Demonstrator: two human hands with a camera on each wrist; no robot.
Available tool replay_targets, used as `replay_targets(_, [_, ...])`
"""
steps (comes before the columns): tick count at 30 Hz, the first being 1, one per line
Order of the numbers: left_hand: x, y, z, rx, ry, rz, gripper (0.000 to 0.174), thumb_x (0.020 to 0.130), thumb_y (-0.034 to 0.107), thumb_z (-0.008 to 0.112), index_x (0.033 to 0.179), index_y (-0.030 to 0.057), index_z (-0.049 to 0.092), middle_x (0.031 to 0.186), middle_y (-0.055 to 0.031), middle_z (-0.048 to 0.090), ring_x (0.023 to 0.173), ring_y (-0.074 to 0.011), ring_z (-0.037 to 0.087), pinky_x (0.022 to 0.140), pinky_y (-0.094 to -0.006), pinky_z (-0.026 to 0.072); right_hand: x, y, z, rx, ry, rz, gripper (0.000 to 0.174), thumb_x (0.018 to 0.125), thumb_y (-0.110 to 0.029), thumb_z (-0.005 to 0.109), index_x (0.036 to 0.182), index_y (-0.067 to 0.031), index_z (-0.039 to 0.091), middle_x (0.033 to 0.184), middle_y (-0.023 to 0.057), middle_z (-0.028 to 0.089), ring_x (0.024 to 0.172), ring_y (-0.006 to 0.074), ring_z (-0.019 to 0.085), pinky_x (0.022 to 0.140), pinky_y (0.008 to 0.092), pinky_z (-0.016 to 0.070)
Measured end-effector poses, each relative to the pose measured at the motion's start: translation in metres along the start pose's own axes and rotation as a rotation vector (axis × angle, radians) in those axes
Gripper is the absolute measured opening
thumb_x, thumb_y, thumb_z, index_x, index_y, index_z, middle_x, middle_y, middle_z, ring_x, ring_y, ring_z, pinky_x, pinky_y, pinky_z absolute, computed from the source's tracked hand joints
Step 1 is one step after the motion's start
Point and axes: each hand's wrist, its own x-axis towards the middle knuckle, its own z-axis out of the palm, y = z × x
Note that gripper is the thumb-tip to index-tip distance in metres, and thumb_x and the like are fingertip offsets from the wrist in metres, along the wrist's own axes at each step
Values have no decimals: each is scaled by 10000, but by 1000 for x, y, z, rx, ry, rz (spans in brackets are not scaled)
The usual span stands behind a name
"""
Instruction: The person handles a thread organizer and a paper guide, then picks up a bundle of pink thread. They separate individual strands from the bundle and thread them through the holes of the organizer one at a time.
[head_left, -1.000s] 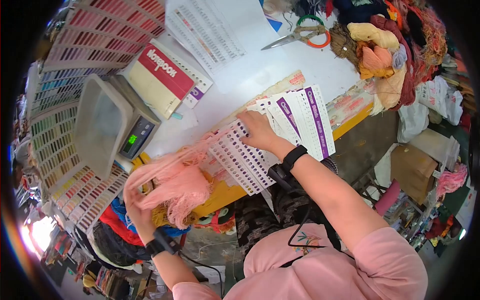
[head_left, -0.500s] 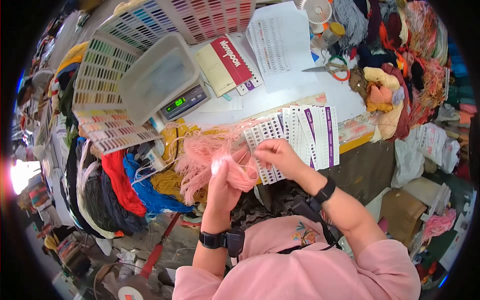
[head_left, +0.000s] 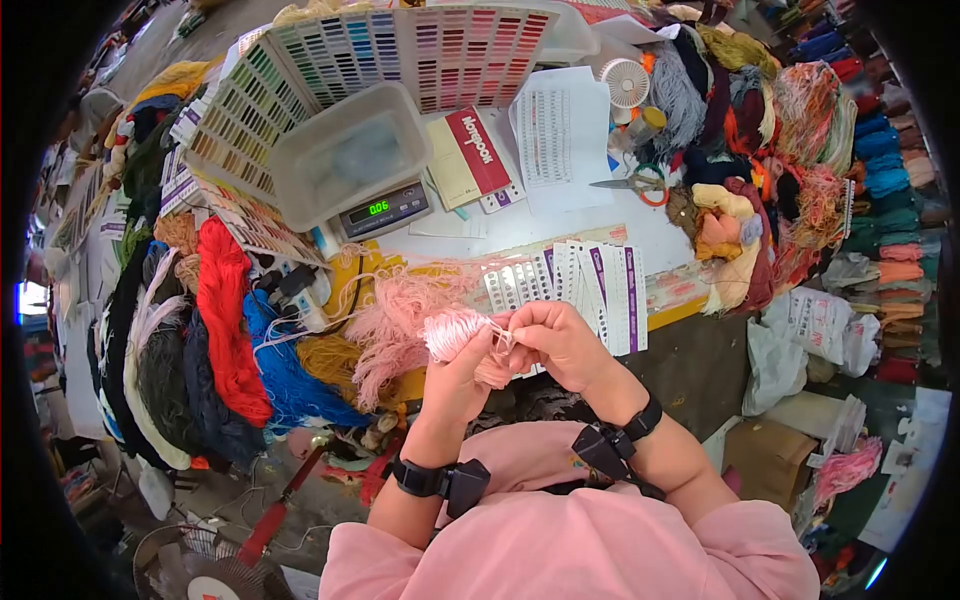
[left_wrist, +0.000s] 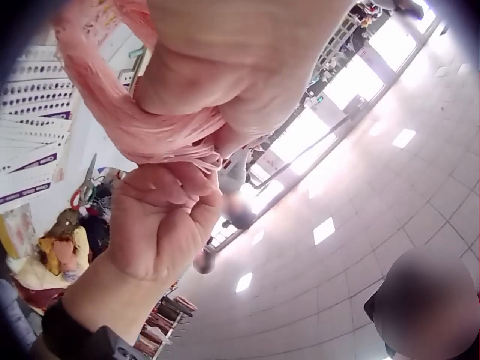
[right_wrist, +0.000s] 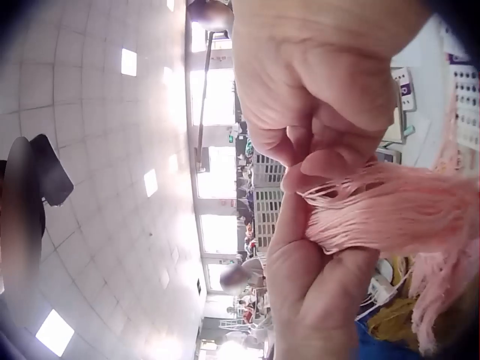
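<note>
A skein of pale pink yarn is bunched in my left hand, which grips it in front of the table's edge. My right hand meets it from the other side and pinches thin strands at the skein's end. In the left wrist view, the yarn runs as a thick bundle past both hands. The right wrist view shows the strands fanning out from between the fingertips. More loose pink yarn lies tangled on the table beside the left hand.
Punched cards with purple labels lie just beyond the hands. Behind are a digital scale bearing a plastic tub, a notebook, a folding colour chart and scissors. Yarn hanks, including a red one, hang at left.
My left hand has brought the pink yarn from near the scale to the middle. My right hand has left the cards and now pinches the yarn's strands. The view has shifted.
</note>
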Motion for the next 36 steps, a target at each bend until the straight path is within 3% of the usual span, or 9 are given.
replay_targets(4, [-10, 10, 0, -24, -12, -22, 261, 815, 103, 531, 1014, -65, 515, 897, -114, 579, 742, -156, 574, 601, -252, 472, -8, 0, 10, 67, -24, 13, 80, 820, -56, 466, 823, 12, 508, 807, 101, 599, 640, 141, 614, 577, 230, 515])
replay_targets(10, [-19, 17, -7, 76, -78, -3, 233, 827, 101, 512, 998, -56, 522, 874, -110, 579, 721, -148, 565, 587, -246, 466, -16, 8, 26, -65, -16, -32, 113, 857, -93, 434, 861, 9, 482, 788, 104, 592, 632, 168, 621, 562, 243, 516])
replay_targets(13, [-22, 20, -10, -37, -126, -43, 237, 829, 108, 510, 1003, -53, 519, 867, -102, 576, 718, -143, 559, 577, -239, 459, -19, 10, 28, -19, -50, -37, 128, 870, -109, 414, 904, 5, 462, 770, 105, 590, 624, 176, 621, 562, 244, 516])
replay_targets(16, [-27, 21, -5, -22, -45, 2, 247, 831, 119, 511, 1011, -51, 514, 868, -94, 571, 710, -137, 552, 568, -238, 452, -19, 15, 31, -12, -62, -43, 140, 881, -119, 392, 938, -2, 444, 774, 109, 590, 624, 183, 622, 560, 243, 516])
replay_targets(22, [-34, 25, -11, -81, -29, -28, 258, 828, 132, 519, 1027, -32, 514, 871, -90, 567, 695, -135, 545, 588, -255, 460, -22, 12, 55, -139, 7, -70, 134, 829, -81, 494, 894, 35, 510, 736, 106, 596, 604, 164, 611, 551, 245, 515])
replay_targets(25, [-36, 27, -17, -30, -174, -21, 272, 824, 136, 522, 1043, -25, 506, 852, -90, 569, 700, -140, 548, 597, -264, 464, -18, 19, 59, -211, 29, -123, 138, 799, -75, 542, 857, 50, 550, 706, 96, 597, 583, 139, 593, 534, 231, 503])
replay_targets(28, [-39, 32, -15, -156, -237, -41, 285, 819, 128, 526, 1054, -29, 493, 809, -81, 565, 683, -148, 548, 584, -270, 465, -15, 23, 63, -237, 27, -181, 134, 794, -69, 548, 845, 53, 568, 693, 84, 597, 564, 118, 576, 519, 214, 489])
replay_targets(31, [-43, 40, -9, -152, -106, -41, 291, 817, 127, 527, 1054, -35, 484, 770, -77, 554, 664, -158, 547, 555, -287, 465, -18, 19, 70, -100, 38, -143, 125, 778, -51, 565, 840, 57, 575, 681, 75, 596, 559, 106, 572, 513, 206, 481])
replay_targets(36, [-44, 45, -6, -74, -174, 25, 270, 824, 118, 512, 1041, -41, 485, 740, -88, 557, 620, -163, 545, 535, -283, 456, -13, 20, 73, -171, 63, -177, 110, 769, -29, 561, 832, 59, 581, 660, 68, 591, 541, 92, 561, 505, 203, 481])
